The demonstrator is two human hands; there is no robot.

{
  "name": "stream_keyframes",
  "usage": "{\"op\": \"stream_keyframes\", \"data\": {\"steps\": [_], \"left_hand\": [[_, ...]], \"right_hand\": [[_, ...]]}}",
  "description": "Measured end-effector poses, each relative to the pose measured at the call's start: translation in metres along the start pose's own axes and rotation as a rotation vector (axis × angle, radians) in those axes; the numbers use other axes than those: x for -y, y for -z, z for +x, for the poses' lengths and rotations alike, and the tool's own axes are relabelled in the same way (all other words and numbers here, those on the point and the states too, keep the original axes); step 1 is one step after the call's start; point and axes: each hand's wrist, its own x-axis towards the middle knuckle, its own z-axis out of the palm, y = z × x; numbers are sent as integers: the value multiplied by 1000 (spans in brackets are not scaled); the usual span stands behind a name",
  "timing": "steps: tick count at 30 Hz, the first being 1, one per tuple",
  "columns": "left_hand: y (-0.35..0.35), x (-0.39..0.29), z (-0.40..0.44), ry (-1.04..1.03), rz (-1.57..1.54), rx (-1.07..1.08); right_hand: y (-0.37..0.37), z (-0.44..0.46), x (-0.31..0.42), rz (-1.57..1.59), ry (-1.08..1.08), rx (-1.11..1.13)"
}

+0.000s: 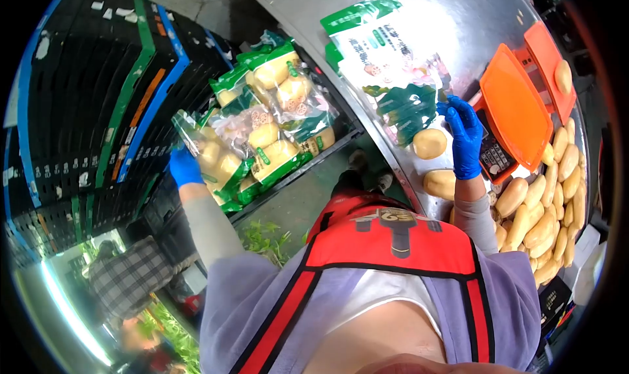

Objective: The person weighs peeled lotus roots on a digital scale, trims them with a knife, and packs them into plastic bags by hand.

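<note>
My left hand [186, 169], in a blue glove, is closed around the outer end of a clear-and-green bag of lotus root [219, 159]. Its fingertips are partly hidden by the bag. This bag lies with several similar filled bags [278, 89] in a dark crate [295, 175]. Over the metal table, my gloved right hand [464, 138] has its fingers bent and apart, close to the right edge of printed plastic bags [400, 66] lying flat. Whether the fingertips touch the plastic is unclear. Beside this hand are a loose lotus root piece [430, 144] and another one [440, 184].
An orange scale [514, 105] stands right of my right hand. Many lotus root pieces [540, 226] are heaped on the metal table [452, 13]. Tall stacks of black crates [78, 112] rise at left. A person in a checked shirt [134, 275] is at lower left.
</note>
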Motion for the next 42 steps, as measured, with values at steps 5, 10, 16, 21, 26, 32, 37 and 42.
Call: {"op": "stream_keyframes", "data": {"steps": [5,10,16,21,26,32,37,42], "left_hand": [[-52,171,100,-262,1397,460],[-89,134,128,-136,1277,528],[-96,61,126,26,1175,500],[-80,12,132,103,1169,409],[-36,-114,131,192,1090,55],[-69,-315,89,-470,-312,-288],[-146,-401,35,-869,-502,-42],[-192,-434,-55,-902,-423,227]], "right_hand": [[8,-12,-7,-80,49,-32],[21,-36,-14,-96,39,-94],[59,-72,-12,-88,22,-288],[143,-112,10,-358,157,-607],[278,-187,23,-644,142,-1177],[354,-218,9,-744,-120,-1437],[346,-197,-2,-1085,-457,-1298],[371,-214,-20,-699,-120,-1356]]}}
